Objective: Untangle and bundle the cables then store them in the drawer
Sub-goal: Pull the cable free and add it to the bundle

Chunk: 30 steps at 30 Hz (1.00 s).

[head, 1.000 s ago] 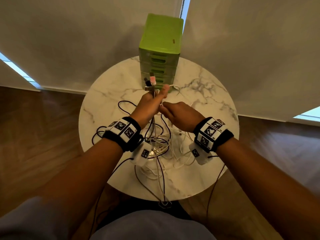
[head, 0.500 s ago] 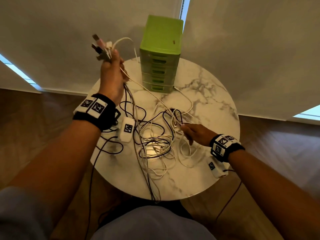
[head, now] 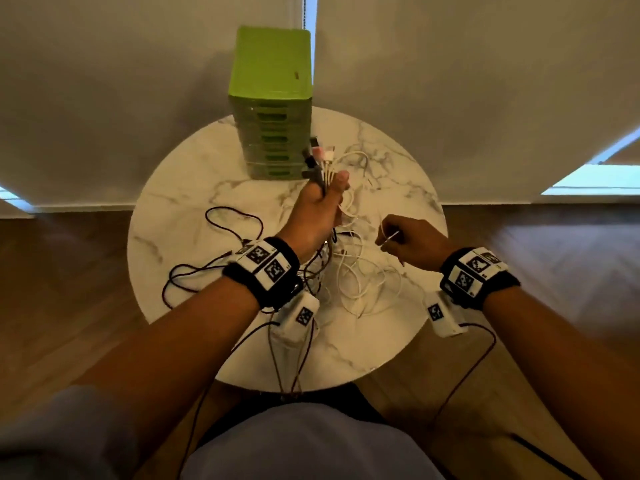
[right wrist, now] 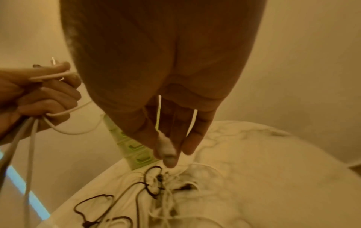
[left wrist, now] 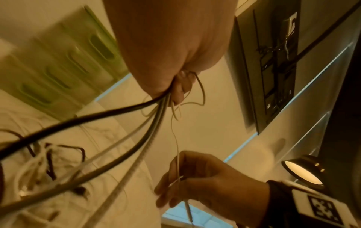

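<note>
My left hand (head: 320, 206) grips a bunch of cable ends (head: 320, 157), black, pink and white plugs sticking up in front of the green drawer unit (head: 272, 109). From that fist several cables (left wrist: 121, 138) hang down to a tangle of white and black cables (head: 349, 275) on the marble table (head: 194, 209). My right hand (head: 407, 242) is to the right and lower, pinching one thin white cable (left wrist: 177, 154) with its plug end (right wrist: 165, 145) between the fingers. All drawers look closed.
The green drawer unit stands at the table's far edge against a pale wall. A black cable loop (head: 235, 220) lies left of my hands. Wood floor surrounds the round table. A lit lamp (left wrist: 301, 171) appears in the left wrist view.
My left hand came down from high on the left to the centre, in front of the drawers, still holding the plug ends. My right hand rose off the table, pinching a white cable.
</note>
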Each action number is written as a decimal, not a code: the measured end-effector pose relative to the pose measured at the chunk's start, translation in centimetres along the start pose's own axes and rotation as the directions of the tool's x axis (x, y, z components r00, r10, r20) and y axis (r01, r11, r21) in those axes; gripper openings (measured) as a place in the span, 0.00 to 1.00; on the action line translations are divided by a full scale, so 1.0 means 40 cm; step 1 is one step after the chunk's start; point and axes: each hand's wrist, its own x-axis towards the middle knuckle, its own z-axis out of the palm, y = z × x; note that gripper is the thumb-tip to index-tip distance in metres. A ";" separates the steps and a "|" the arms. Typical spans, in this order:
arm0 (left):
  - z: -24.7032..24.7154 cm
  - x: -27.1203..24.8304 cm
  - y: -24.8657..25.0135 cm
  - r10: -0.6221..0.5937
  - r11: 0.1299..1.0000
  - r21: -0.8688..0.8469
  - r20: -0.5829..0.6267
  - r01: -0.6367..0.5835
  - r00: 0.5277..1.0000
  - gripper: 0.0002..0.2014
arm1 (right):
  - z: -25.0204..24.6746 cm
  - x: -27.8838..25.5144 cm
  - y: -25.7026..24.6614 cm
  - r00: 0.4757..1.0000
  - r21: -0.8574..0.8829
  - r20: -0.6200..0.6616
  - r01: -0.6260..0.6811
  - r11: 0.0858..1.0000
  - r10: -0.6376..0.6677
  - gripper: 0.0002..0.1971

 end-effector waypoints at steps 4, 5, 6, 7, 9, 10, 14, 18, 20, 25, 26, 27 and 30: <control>0.086 0.004 -0.052 -0.016 1.000 -0.022 0.125 0.019 0.992 0.11 | 0.018 -0.119 0.150 0.958 -0.051 0.091 -0.270 0.962 0.273 0.06; 0.102 0.001 -0.066 -0.021 1.000 0.002 0.154 0.021 0.988 0.13 | 0.030 -0.156 0.184 0.937 -0.085 0.113 -0.323 0.943 0.331 0.09; 0.111 0.002 -0.082 -0.030 0.999 0.033 0.173 0.025 0.984 0.16 | 0.043 -0.182 0.207 0.916 -0.109 0.120 -0.372 0.922 0.384 0.19; 0.125 -0.003 -0.095 -0.044 0.997 0.064 0.192 0.032 0.980 0.20 | 0.058 -0.210 0.218 0.907 -0.109 0.090 -0.401 0.909 0.411 0.33; 0.146 -0.011 -0.120 -0.070 0.994 0.094 0.213 0.051 0.974 0.27 | 0.079 -0.227 0.203 0.934 -0.099 -0.069 -0.355 0.930 0.349 0.52; 0.160 -0.016 -0.133 -0.089 0.993 0.093 0.239 0.069 0.967 0.27 | 0.085 -0.228 0.182 0.946 -0.086 -0.163 -0.298 0.951 0.282 0.56; 0.200 -0.032 -0.149 -0.134 0.987 0.120 0.288 0.103 0.948 0.14 | 0.117 -0.205 0.088 0.977 0.186 -0.148 -0.124 0.975 0.153 0.48; 0.200 -0.022 -0.129 -0.128 0.983 0.162 0.249 0.090 0.960 0.15 | 0.135 -0.203 0.071 0.979 0.424 -0.155 -0.053 0.904 0.130 0.24; 0.181 -0.007 -0.116 -0.148 0.986 0.104 0.202 0.129 0.968 0.16 | 0.113 -0.217 0.085 0.971 0.395 -0.207 -0.028 0.918 0.119 0.16; 0.112 0.030 -0.095 -0.165 0.973 -0.129 0.196 0.193 0.966 0.16 | 0.033 -0.283 0.135 0.978 0.166 -0.167 -0.098 0.981 0.126 0.12; 0.100 0.032 -0.093 -0.160 0.969 -0.151 0.219 0.196 0.962 0.16 | 0.030 -0.299 0.148 0.979 0.100 -0.125 -0.147 0.984 0.159 0.14; 0.088 0.031 -0.091 -0.154 0.965 -0.170 0.245 0.199 0.957 0.15 | 0.035 -0.313 0.170 0.978 0.001 -0.051 -0.203 0.979 0.203 0.16; 0.068 0.026 -0.093 -0.144 0.951 -0.218 0.316 0.219 0.938 0.16 | 0.077 -0.357 0.245 0.864 -0.429 0.194 -0.351 0.832 0.464 0.20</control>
